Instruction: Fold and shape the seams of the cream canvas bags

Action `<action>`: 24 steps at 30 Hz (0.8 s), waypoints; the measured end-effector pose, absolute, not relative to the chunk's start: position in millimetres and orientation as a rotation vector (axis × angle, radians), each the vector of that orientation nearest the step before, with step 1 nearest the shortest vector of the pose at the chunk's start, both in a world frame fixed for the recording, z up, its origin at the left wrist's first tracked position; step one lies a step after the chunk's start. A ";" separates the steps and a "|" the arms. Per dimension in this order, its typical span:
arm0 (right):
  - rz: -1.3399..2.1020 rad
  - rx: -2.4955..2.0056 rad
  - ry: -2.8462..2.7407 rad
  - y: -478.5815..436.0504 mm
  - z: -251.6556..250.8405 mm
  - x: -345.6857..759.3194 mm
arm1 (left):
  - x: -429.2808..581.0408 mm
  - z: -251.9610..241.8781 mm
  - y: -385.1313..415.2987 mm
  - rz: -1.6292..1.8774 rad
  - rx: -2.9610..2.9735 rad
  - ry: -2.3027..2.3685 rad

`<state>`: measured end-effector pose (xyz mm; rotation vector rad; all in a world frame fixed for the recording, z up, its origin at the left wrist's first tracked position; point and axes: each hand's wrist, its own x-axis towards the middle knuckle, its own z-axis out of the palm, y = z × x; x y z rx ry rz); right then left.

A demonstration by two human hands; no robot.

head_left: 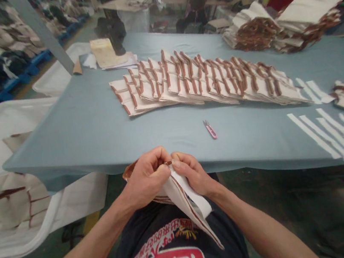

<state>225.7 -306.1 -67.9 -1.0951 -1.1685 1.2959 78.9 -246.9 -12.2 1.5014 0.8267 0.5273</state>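
Note:
Both hands meet in front of my body, at the near edge of the table. My left hand is closed on a cream fabric piece with brown trim, which hangs down against my shirt. Close beside it, my right hand pinches the top of a white strip against the fabric's edge. The strip's lower end dangles free in a curve. Fingertips of the two hands nearly touch, and the exact spot between them is partly hidden. Pink thread snips lie on the table beyond my hands.
The blue-covered table carries a long overlapping row of cream fabric pieces. Several white strips lie at the right. Fabric stacks stand at the back right. A white bin holding fabric pieces is at the left. A metal post rises behind it.

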 end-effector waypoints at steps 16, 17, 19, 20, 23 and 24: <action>0.612 -1.105 -1.947 -297.5 -2.0 258.4 | 54.8 21.0 -244.5 0.400 1.923 0.756; 0.593 -1.108 -1.990 -294.8 -1.5 258.2 | 54.9 21.3 -245.9 0.428 1.979 0.774; 0.579 -1.120 -2.050 -291.9 -2.6 257.7 | 54.8 20.7 -248.3 0.464 2.046 0.802; 0.590 -1.129 -2.064 -291.8 -3.7 257.3 | 54.6 19.9 -249.3 0.478 2.052 0.812; 0.728 -1.169 -2.030 -294.7 -6.8 255.5 | 54.1 16.4 -251.0 0.521 2.030 0.825; 0.795 -1.182 -1.995 -295.8 -7.4 254.8 | 54.2 15.3 -251.2 0.533 2.026 0.824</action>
